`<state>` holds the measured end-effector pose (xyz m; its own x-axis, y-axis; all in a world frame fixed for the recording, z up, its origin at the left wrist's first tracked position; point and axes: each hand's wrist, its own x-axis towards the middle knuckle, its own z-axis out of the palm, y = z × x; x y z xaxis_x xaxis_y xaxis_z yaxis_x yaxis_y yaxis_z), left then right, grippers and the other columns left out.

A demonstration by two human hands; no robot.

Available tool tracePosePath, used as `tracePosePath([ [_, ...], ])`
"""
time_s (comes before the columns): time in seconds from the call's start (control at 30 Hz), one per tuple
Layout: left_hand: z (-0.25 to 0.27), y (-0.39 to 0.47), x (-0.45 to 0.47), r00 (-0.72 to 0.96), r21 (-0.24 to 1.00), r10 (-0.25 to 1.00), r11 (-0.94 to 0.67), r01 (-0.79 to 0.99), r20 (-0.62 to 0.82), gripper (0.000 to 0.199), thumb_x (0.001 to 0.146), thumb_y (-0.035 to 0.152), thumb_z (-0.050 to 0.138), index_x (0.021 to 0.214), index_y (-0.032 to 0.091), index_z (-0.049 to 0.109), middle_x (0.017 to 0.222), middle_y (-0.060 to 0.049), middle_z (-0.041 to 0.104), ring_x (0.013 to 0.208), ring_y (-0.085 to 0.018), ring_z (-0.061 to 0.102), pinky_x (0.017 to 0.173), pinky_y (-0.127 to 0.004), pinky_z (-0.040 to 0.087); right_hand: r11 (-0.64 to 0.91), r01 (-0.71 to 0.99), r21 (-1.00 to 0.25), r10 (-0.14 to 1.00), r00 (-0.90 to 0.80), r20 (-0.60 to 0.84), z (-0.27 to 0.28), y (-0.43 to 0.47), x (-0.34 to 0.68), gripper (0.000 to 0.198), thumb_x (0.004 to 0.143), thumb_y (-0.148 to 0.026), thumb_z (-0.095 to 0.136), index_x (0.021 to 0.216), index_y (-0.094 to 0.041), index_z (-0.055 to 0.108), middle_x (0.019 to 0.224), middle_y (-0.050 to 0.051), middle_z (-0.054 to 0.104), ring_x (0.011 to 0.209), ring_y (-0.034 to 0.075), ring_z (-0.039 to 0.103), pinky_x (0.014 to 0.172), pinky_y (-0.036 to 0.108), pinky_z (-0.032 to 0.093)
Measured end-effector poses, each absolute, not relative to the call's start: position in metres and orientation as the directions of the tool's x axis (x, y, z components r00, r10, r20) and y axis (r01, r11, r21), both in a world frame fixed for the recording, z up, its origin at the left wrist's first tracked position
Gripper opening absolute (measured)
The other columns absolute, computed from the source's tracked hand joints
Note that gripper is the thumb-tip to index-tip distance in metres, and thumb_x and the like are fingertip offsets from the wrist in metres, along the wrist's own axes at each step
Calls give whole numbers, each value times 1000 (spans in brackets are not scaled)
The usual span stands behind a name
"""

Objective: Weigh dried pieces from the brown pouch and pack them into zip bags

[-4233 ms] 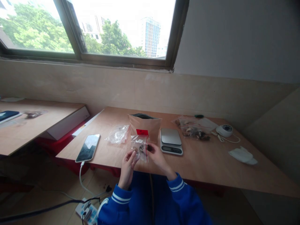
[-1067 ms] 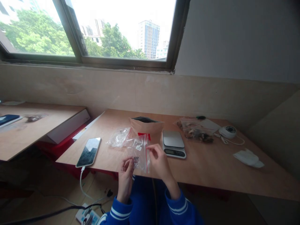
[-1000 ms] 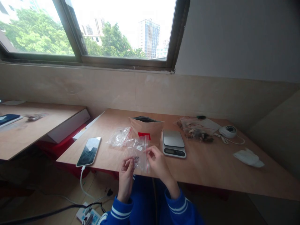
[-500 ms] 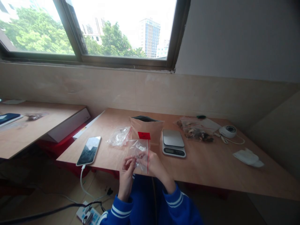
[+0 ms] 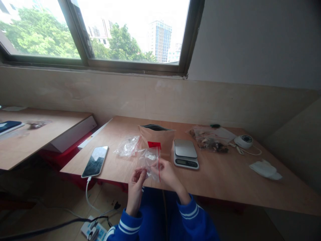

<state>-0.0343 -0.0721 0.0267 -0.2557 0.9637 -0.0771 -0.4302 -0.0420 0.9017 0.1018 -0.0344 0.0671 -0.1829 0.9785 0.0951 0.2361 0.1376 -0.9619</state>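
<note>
A clear zip-lock bag with a red seal strip hangs between my two hands above the table's near edge, its strip towards the right. My left hand pinches its lower left part between thumb and fingers. At the strip side, my right hand is closed with thumb and forefinger together on the bag. A small white label shows in the bag's upper part. Just behind stands a brown paper pouch with its top open and a red label on its front. More clear zip-lock bags lie left of the pouch.
Right of the pouch sits a digital scale. Beyond it are zip-lock bags of dried brown pieces, a white dome camera with its cable, and a crumpled white tissue. A charging phone lies at the left edge.
My right hand has shifted slightly right and up, from behind the bag to its red strip edge. My left hand stays nearly in place, holding the bag.
</note>
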Motion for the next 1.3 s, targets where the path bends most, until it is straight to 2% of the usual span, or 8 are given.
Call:
tracePosePath([
  [0.13,27,-72,-35,-277,905,956,-30,-425,-98,38,67,39,77,93,15,65,90,-6,71,87,-18,64,80,-28,49,107,257,-960,988,-137,73,61,-30,103,15,74,-30,68,77,-15,68,73,3,68,62,14,59,61,25,46],
  [0.4,32,-74,-35,-264,888,958,-22,-460,-113,38,64,38,79,91,15,66,90,-6,71,85,-18,65,77,-27,50,226,251,-941,961,-215,174,70,-40,102,17,77,-34,68,83,-18,70,86,3,69,77,16,63,72,27,48],
  [0.6,34,-74,-35,-315,876,938,-25,-482,-146,40,60,38,82,90,15,67,87,-5,70,82,-15,63,76,-25,50,241,296,-924,967,-152,204,88,-39,115,15,78,-32,66,78,-18,69,81,3,67,69,15,59,64,26,46],
  [0.77,34,-73,-39,-359,870,921,-47,-491,-153,40,59,39,82,88,15,69,85,-3,68,78,-13,62,71,-23,50,265,306,-914,962,-19,273,145,-26,143,21,80,-38,64,83,-18,70,75,2,67,64,14,55,59,25,43],
  [0.97,34,-72,-38,-356,864,919,-34,-502,-170,41,57,39,83,87,16,69,85,-3,67,80,-14,62,71,-23,50,474,492,-730,828,33,560,198,14,133,19,86,-33,58,84,-18,69,79,3,66,63,13,53,62,25,43],
  [1.1,36,-74,-37,-342,857,924,-31,-515,-172,40,57,39,83,87,17,68,85,-2,67,80,-13,61,73,-22,49,501,612,-612,782,-18,623,192,23,122,21,90,-29,52,97,-19,68,84,4,61,70,15,55,72,28,44],
  [1.2,37,-75,-37,-323,874,935,-28,-486,-149,36,60,37,81,86,17,67,82,-2,67,77,-14,61,72,-22,49,463,550,-695,787,106,608,166,-3,119,26,93,-33,45,105,-20,64,87,4,59,74,16,55,76,30,46],
  [1.3,37,-75,-35,-321,876,937,-36,-481,-138,34,59,35,81,83,17,66,81,-1,65,77,-14,60,72,-24,49,298,452,-841,858,259,444,125,-39,114,33,90,-45,48,110,-20,59,106,10,58,93,22,57,82,35,48],
])
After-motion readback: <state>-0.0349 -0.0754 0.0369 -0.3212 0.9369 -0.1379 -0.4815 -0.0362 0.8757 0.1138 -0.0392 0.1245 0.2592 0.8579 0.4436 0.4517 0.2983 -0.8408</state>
